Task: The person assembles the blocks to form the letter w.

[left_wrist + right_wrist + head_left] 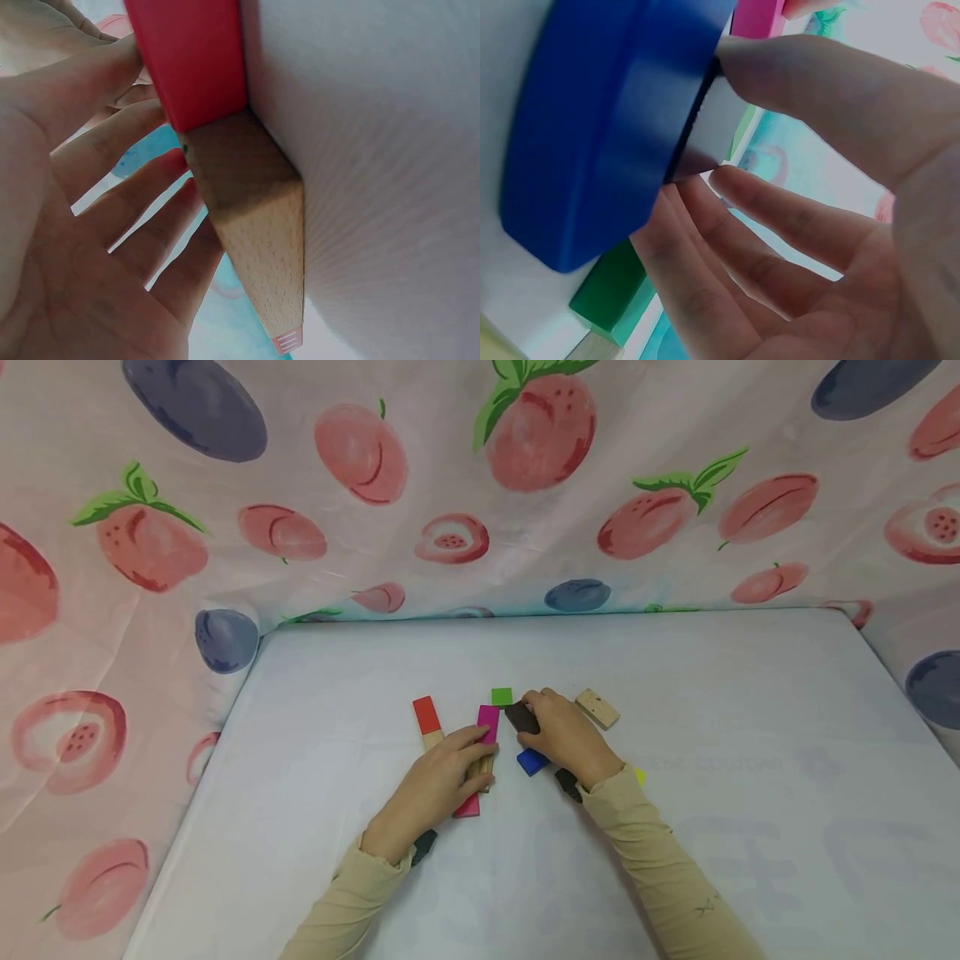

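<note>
My right hand (566, 731) pinches a dark block (521, 718) between thumb and fingers, low over the table. The right wrist view shows its thumb against that block's edge, behind a large blue block (607, 127). My left hand (431, 781) lies over several blocks, fingers fairly straight, their tips touching a magenta block (488, 718). Beneath its palm, wooden blocks (486, 774) and a pinkish-red block (467, 807) are partly hidden. A red block (191, 60) meets a wooden block (259, 217) beside its fingers in the left wrist view.
A light green block (502, 697) stands just behind the magenta one. To the left is a bright red block (427, 716); on the right lies a speckled wooden block (597, 708). A yellow piece (640, 776) peeks out by the right sleeve. Fruit-patterned cloth (450, 485) hangs behind the white table (750, 693).
</note>
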Demonstrator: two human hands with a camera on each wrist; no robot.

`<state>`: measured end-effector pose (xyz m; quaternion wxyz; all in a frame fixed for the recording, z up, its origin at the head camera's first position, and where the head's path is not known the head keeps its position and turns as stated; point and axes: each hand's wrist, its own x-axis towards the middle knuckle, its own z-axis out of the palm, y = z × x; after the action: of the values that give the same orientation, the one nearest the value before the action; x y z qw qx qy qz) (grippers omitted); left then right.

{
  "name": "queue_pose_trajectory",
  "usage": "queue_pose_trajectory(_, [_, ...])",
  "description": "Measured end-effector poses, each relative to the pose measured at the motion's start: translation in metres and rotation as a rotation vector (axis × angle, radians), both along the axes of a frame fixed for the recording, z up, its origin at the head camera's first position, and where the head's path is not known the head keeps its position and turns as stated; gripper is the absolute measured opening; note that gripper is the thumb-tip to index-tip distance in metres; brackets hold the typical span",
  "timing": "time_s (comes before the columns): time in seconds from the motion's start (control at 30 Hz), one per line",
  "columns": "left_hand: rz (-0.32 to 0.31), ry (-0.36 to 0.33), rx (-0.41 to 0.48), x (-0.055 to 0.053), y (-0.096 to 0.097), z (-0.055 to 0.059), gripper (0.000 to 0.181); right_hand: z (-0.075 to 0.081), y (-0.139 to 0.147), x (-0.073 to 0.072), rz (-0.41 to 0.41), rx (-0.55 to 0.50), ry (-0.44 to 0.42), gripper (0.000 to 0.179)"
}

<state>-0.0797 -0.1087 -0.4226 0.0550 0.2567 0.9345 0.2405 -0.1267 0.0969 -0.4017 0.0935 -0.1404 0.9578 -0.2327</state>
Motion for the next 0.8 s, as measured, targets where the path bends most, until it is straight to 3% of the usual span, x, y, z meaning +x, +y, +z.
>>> queue_pose_trajectory(0.53, [-0.001,0.000,-0.003,-0.001,0.000,-0.001,0.044,0.009,0.003,0.002,0.015,-0.017,0.012,0.045])
queue_pose_trajectory(0.8, [-0.003,0.010,0.000,-0.001,0.000,-0.002,0.044,0.010,0.006,0.004,0.080,-0.023,0.079,0.034])
